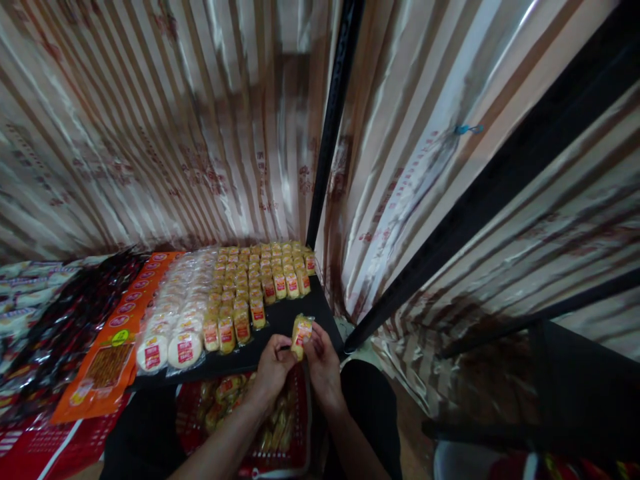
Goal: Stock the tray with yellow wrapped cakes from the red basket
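A small wrapped snack cake (301,333), yellowish with a red and white label, is held upright between both hands above the front edge of the black shelf (280,317). My left hand (273,367) pinches its lower left side. My right hand (323,363) grips it from the right, thumb across the front. Rows of similar wrapped snack cakes (242,321) stand on the shelf to the left and behind. Below my forearms, a red plastic basket (303,407) holds many more of these cakes, partly hidden by my arms.
Left of the cakes lie round white packaged cakes (185,350), orange snack packets (100,367) and dark shiny packets (60,320). Black metal posts (334,120) and striped plastic sheeting (200,133) bound the shelf. Another red basket (50,437) is at lower left.
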`<state>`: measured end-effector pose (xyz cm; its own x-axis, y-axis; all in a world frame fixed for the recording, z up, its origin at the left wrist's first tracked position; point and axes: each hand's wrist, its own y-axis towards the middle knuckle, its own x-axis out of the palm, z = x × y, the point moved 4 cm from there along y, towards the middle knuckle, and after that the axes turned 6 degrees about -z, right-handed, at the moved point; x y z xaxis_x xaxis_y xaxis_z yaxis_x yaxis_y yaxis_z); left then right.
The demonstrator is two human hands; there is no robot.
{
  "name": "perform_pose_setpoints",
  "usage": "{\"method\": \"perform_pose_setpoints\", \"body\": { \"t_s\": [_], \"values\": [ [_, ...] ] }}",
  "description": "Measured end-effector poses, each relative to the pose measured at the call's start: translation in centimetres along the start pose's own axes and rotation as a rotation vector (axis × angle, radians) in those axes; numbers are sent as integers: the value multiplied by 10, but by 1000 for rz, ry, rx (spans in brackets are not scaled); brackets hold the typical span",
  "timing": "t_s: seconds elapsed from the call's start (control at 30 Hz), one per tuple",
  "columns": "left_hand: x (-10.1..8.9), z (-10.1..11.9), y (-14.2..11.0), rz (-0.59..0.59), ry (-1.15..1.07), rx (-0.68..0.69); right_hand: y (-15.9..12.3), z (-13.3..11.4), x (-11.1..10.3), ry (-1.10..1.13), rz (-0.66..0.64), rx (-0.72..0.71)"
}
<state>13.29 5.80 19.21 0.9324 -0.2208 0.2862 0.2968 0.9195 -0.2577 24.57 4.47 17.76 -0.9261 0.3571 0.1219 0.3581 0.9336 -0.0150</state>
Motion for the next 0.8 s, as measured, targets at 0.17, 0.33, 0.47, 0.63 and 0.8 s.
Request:
{"method": "perform_pose_setpoints", "body": {
  "t_s": [0.17, 0.33, 0.47, 0.63, 0.8],
  "values": [
    [8, 26, 44, -50, 365, 139, 31, -9, -9, -29, 88, -83],
    [21, 59, 82, -133, 627, 262, 54, -16, -8, -51, -23, -125],
    [32, 77, 103, -164, 769, 266, 67, -17, -9, -52, 16, -113],
    [30, 108, 132, 42, 843, 295, 85, -3, -8, -241, 128, -152],
    [33, 129, 160, 186, 812, 416, 103, 13, 9, -587, 67, -342]
  ]
}}
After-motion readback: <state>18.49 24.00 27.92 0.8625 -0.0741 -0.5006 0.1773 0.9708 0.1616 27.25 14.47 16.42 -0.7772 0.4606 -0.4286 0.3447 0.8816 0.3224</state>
